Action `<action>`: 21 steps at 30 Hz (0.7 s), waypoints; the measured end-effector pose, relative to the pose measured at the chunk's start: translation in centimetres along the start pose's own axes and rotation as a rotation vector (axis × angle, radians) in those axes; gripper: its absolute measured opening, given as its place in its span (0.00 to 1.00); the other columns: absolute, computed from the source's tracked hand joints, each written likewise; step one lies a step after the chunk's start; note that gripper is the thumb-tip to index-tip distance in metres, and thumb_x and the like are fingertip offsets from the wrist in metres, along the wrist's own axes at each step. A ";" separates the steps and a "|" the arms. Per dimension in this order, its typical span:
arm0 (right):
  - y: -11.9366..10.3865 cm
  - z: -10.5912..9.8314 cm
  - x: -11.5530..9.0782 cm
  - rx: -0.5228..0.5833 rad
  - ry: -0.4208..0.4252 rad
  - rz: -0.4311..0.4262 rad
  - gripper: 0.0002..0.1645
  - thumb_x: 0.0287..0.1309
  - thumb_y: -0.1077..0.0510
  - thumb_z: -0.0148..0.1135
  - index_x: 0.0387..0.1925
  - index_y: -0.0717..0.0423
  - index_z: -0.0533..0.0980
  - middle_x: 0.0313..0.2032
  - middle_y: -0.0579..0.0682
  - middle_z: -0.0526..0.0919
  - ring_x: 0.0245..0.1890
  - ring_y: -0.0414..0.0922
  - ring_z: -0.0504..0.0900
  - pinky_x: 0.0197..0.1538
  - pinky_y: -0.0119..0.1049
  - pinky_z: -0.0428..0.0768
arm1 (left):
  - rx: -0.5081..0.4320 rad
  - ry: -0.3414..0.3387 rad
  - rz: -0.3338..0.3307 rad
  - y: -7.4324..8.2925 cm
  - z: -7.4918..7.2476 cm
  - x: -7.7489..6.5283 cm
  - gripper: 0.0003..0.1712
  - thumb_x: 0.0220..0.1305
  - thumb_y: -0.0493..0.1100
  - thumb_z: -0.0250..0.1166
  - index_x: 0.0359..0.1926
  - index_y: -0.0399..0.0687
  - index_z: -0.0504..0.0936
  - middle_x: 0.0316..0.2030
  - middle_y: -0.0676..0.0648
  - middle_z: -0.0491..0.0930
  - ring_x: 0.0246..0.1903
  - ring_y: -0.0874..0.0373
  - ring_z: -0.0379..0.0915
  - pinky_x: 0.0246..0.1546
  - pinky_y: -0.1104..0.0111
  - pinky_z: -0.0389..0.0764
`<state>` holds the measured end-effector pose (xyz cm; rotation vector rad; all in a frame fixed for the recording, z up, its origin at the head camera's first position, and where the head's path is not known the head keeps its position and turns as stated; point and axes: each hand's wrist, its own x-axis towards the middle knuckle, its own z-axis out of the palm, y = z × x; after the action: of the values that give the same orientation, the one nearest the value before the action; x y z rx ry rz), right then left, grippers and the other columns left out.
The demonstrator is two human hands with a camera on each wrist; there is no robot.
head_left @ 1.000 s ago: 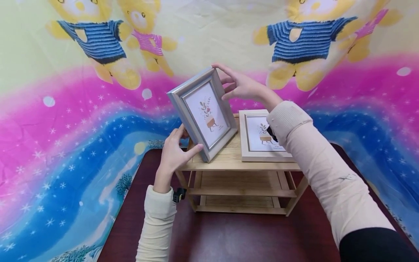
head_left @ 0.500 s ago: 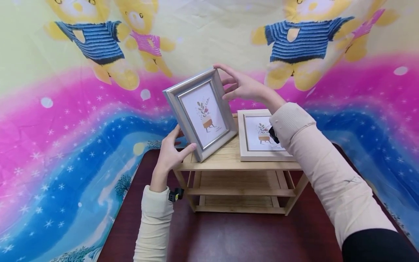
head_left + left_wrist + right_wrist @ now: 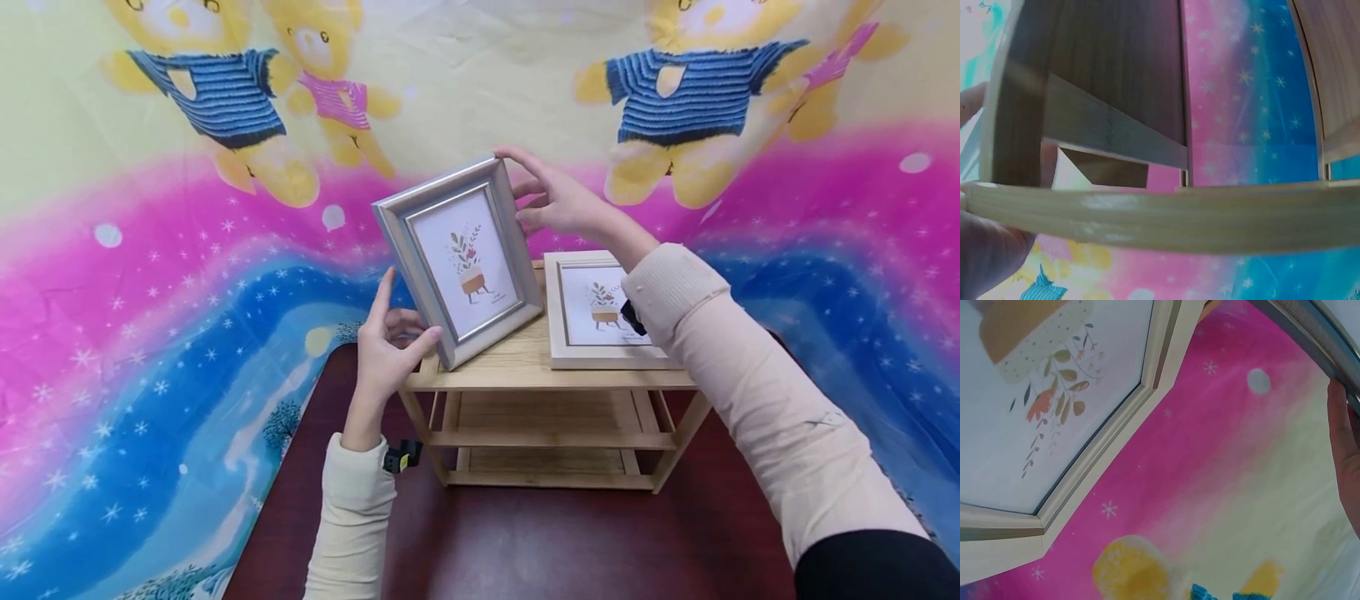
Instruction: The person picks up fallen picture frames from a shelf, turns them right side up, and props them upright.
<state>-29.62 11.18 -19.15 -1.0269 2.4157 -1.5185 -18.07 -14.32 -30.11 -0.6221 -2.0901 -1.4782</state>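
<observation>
A silvery picture frame (image 3: 468, 262) with a potted-plant print stands tilted on the left part of a wooden rack's top (image 3: 517, 354). My left hand (image 3: 386, 346) is at its lower left edge, thumb in front, index finger raised straight and the other fingers bent at the side. With my right hand (image 3: 558, 200) I hold its upper right corner, index finger on the corner and the other fingers at the right edge. In the right wrist view some fingers (image 3: 1342, 428) touch the silvery frame's edge (image 3: 1322, 337).
A cream picture frame (image 3: 577, 362) lies face up on the rack's right side, partly under my right sleeve (image 3: 675, 287). Lower shelves (image 3: 555, 417) sit beneath the top. The rack stands on a dark red table (image 3: 555, 542), before a bear-print backdrop (image 3: 480, 67).
The silvery frame has turned to face me more, its lower left corner shifting left. My left hand moved left with it and its index finger lifted. My right hand stayed at the corner.
</observation>
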 end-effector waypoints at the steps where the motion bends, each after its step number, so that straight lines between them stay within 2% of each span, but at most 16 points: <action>1: 0.0 0.1 0.0 -0.013 0.008 0.000 0.46 0.58 0.74 0.46 0.69 0.34 0.47 0.53 0.59 0.70 0.48 0.53 0.76 0.43 0.43 0.79 | -0.013 0.006 0.014 -0.3 0.0 0.0 0.49 0.48 0.27 0.66 0.69 0.37 0.50 0.28 0.33 0.78 0.26 0.55 0.77 0.29 0.70 0.79; 4: -0.2 0.3 -0.1 -0.048 0.030 0.009 0.46 0.58 0.74 0.46 0.69 0.34 0.47 0.51 0.60 0.71 0.47 0.53 0.77 0.42 0.43 0.79 | -0.046 0.013 0.049 -1.4 0.1 0.0 0.48 0.48 0.26 0.65 0.69 0.40 0.51 0.25 0.35 0.78 0.23 0.61 0.77 0.26 0.72 0.79; 9: -0.4 0.5 -0.3 -0.056 0.047 0.032 0.46 0.58 0.75 0.46 0.69 0.35 0.47 0.49 0.62 0.72 0.45 0.55 0.77 0.41 0.43 0.79 | -0.050 0.025 0.094 -2.4 -0.2 0.3 0.46 0.49 0.28 0.65 0.68 0.44 0.54 0.24 0.37 0.78 0.18 0.58 0.76 0.23 0.72 0.78; 13: -0.5 0.6 -0.5 -0.037 0.053 0.045 0.46 0.57 0.75 0.47 0.69 0.36 0.47 0.48 0.63 0.73 0.44 0.56 0.78 0.41 0.45 0.79 | -0.052 0.005 0.079 -0.7 -0.5 0.3 0.44 0.51 0.26 0.63 0.68 0.38 0.54 0.25 0.34 0.78 0.17 0.45 0.75 0.23 0.72 0.78; 16: -0.7 0.7 -0.7 -0.020 0.058 0.051 0.46 0.57 0.76 0.47 0.68 0.36 0.48 0.47 0.63 0.73 0.43 0.55 0.78 0.41 0.46 0.79 | -0.053 -0.013 0.051 0.7 -0.7 0.3 0.43 0.51 0.24 0.61 0.67 0.32 0.53 0.26 0.30 0.77 0.19 0.41 0.75 0.22 0.71 0.78; 21: -1.1 0.9 -1.1 0.002 0.063 0.060 0.46 0.55 0.76 0.49 0.67 0.38 0.49 0.44 0.62 0.74 0.40 0.54 0.79 0.39 0.46 0.80 | -0.055 -0.027 0.038 0.6 -1.1 0.4 0.42 0.51 0.24 0.61 0.67 0.33 0.53 0.26 0.31 0.77 0.20 0.45 0.76 0.22 0.73 0.78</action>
<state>-27.85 10.86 -18.91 -0.9117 2.4620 -1.5560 -17.85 -15.21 -29.14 -0.7019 -2.0523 -1.5189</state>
